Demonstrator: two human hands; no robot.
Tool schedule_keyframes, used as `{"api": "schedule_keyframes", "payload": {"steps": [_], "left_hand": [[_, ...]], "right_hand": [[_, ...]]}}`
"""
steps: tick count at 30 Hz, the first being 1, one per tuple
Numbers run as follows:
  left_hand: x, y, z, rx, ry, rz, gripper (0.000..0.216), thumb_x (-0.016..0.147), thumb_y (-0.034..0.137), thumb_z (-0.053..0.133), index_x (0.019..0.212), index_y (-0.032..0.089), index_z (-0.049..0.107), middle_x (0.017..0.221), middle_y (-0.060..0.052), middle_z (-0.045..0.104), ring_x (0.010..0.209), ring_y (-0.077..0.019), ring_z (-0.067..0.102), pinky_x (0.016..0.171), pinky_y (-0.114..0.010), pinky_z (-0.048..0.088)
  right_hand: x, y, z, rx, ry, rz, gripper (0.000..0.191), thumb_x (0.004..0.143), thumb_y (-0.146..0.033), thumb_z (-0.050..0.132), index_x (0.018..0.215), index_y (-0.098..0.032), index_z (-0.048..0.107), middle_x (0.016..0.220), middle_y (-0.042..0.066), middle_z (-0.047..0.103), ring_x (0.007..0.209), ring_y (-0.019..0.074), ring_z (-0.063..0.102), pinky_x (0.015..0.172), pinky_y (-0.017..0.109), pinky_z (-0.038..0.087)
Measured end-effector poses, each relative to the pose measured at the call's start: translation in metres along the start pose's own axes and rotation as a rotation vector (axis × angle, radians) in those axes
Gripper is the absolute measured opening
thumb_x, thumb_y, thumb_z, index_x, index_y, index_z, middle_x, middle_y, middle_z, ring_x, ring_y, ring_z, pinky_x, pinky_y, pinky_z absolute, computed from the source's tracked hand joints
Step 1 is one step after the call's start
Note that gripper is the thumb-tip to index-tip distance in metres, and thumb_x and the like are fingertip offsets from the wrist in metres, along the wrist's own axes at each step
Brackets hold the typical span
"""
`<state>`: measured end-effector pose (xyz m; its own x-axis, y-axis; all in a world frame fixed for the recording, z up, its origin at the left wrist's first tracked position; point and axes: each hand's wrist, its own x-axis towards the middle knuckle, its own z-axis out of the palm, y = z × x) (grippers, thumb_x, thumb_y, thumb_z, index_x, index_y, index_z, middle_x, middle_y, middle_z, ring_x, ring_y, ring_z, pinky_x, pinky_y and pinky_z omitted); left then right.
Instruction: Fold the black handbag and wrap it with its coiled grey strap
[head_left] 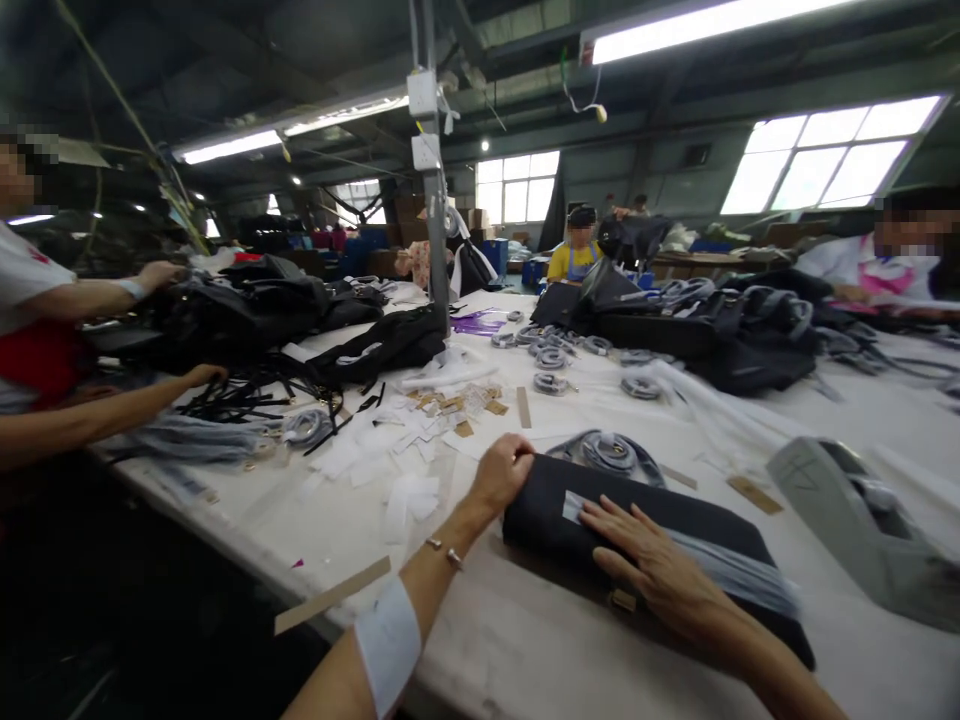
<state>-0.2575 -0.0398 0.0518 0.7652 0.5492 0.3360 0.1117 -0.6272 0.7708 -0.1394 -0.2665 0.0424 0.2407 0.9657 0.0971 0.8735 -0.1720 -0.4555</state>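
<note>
A black bag (540, 510) lies on the white table in front of me, a greyish see-through plastic strip (731, 565) running along it. My left hand (504, 472) has its fingers curled over the bag's far left corner. Flat on top of the bag rests my right hand (645, 550), fingers stretched out beside a small pale patch (573, 506) that looks like tape or film. Below that hand a small brass-coloured fitting (622, 600) shows on the bag's near side. Just behind the bag sits a coiled strap (606, 452) in plastic wrap.
A grey tape dispenser (855, 520) stands at the right. Paper scraps (412, 440) and a cardboard strip (334, 595) lie to the left. Black bags (690, 330) and wrapped straps (550, 357) fill the far side, behind a metal post (436, 230). Co-workers' arms (112, 410) reach in at left.
</note>
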Motion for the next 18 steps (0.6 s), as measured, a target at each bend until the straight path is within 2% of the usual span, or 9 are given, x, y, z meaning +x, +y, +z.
{"api": "schedule_keyframes", "payload": {"steps": [1,3,6,9,12,15,18], "left_hand": [[-0.001,-0.008,-0.012,-0.036,0.02,-0.068,0.016,0.08,0.023,0.052,0.086,0.018,0.065,0.094,-0.005,0.066,0.091,-0.0186,0.059,0.086,-0.031,0.045],[-0.005,-0.021,-0.032,-0.071,-0.032,-0.117,0.022,0.084,0.029,0.049,0.091,0.016,0.066,0.093,-0.006,0.068,0.091,-0.0189,0.06,0.087,-0.033,0.046],[-0.015,-0.033,-0.048,-0.216,-0.234,-0.217,0.031,0.086,0.036,0.049,0.1,0.014,0.065,0.092,-0.006,0.069,0.091,-0.0181,0.062,0.086,-0.032,0.046],[-0.026,-0.033,-0.05,-0.326,-0.415,-0.289,0.035,0.082,0.038,0.056,0.108,0.016,0.063,0.093,-0.004,0.067,0.086,-0.0158,0.06,0.079,-0.03,0.048],[-0.034,-0.029,-0.052,-0.405,-0.49,-0.335,0.043,0.083,0.044,0.056,0.117,0.018,0.058,0.09,-0.002,0.062,0.078,-0.0133,0.059,0.071,-0.028,0.048],[-0.038,-0.027,-0.054,-0.367,-0.533,-0.4,0.054,0.077,0.048,0.063,0.12,0.016,0.056,0.082,0.0,0.057,0.066,-0.0106,0.057,0.065,-0.026,0.048],[-0.04,-0.032,-0.053,-0.306,-0.572,-0.425,0.066,0.064,0.032,0.077,0.123,0.015,0.052,0.074,0.003,0.058,0.06,-0.01,0.056,0.06,-0.024,0.047]], "right_hand": [[0.0,0.001,0.001,0.008,0.016,-0.009,0.043,0.092,-0.046,0.048,0.134,-0.036,0.049,0.141,0.0,0.046,0.136,0.0291,0.032,0.112,0.058,0.021],[-0.001,0.004,0.005,0.024,0.058,-0.029,0.042,0.092,-0.045,0.05,0.133,-0.036,0.051,0.14,0.001,0.047,0.135,0.0292,0.034,0.112,0.058,0.022],[-0.001,0.006,0.008,0.028,0.088,-0.03,0.043,0.09,-0.046,0.052,0.132,-0.036,0.052,0.139,0.0,0.049,0.134,0.029,0.036,0.112,0.057,0.023],[0.001,0.005,0.007,-0.004,0.058,-0.016,0.045,0.09,-0.048,0.051,0.133,-0.035,0.051,0.14,0.0,0.048,0.135,0.0288,0.034,0.113,0.056,0.023],[0.001,0.01,0.011,-0.053,0.028,-0.025,0.047,0.091,-0.05,0.048,0.135,-0.036,0.049,0.141,-0.001,0.045,0.136,0.0294,0.033,0.112,0.057,0.023],[-0.001,0.032,0.025,-0.099,0.081,-0.09,0.049,0.089,-0.052,0.049,0.135,-0.039,0.048,0.14,-0.002,0.047,0.132,0.0311,0.039,0.109,0.056,0.031],[0.003,0.067,0.045,-0.092,0.178,-0.262,0.049,0.081,-0.056,0.054,0.128,-0.042,0.055,0.131,-0.001,0.057,0.125,0.0337,0.048,0.104,0.053,0.039]]}}
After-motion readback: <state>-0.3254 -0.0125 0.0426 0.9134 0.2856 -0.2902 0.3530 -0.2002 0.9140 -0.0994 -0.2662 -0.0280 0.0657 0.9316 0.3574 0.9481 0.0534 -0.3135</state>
